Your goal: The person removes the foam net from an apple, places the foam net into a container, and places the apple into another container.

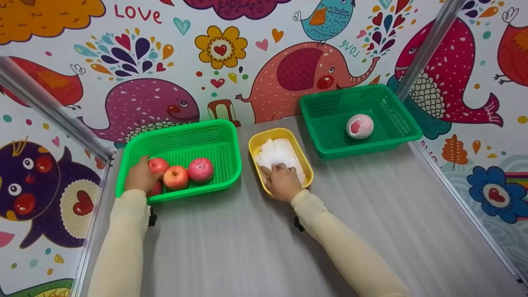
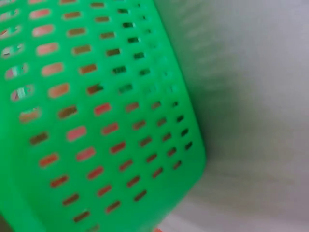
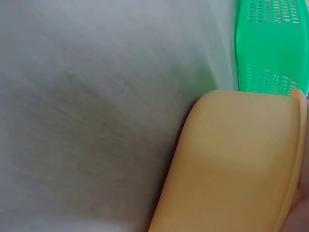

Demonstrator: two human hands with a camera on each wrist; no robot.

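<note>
My left hand (image 1: 142, 177) reaches over the near left corner of the bright green basket (image 1: 237, 152), its fingers and thumb around a red apple (image 1: 158, 165). Beside it in the basket lie an orange-red apple (image 1: 176, 177) and a pinkish-red apple (image 1: 201, 169); another red apple (image 1: 155, 189) is partly hidden by the hand. My right hand (image 1: 284, 183) reaches over the near edge of the yellow tub (image 1: 310, 172) and touches the white foam fruit nets (image 1: 280, 152) inside. Whether its fingers pinch one is not clear. In both wrist views the container walls hide the fingertips.
A darker green basket (image 1: 326, 154) stands at the back right, holding one fruit in a foam net (image 1: 359, 126). All three containers stand on a grey table (image 1: 247, 247). Patterned panels (image 1: 222, 90) close in the back and sides, with metal posts (image 1: 429, 45) at the corners.
</note>
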